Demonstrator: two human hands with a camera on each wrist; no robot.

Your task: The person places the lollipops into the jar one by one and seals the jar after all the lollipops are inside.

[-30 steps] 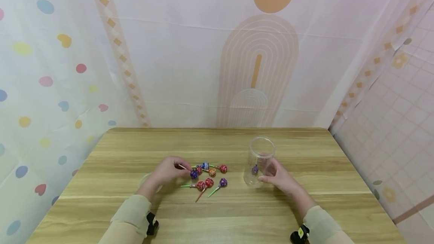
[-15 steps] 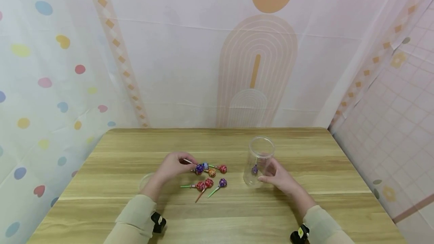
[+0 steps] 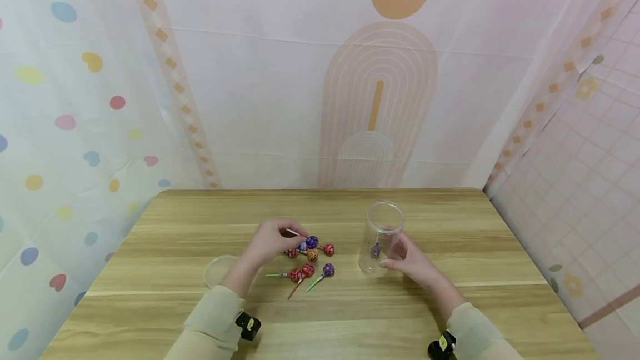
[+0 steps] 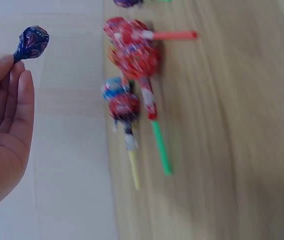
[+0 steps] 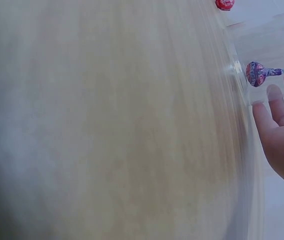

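Now lifted clear of the pile and carried rightward: dark blue lollipop (image 3: 311, 241), stick pinched in left hand (image 3: 272, 240). Right hand (image 3: 407, 263) curled round clear jar (image 3: 381, 238) (one purple lollipop (image 3: 375, 250) inside, seemingly), steadying on surface (image 3: 450, 315).

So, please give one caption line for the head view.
Left hand lifts a purple lollipop from the pile; right hand holds the clear jar.
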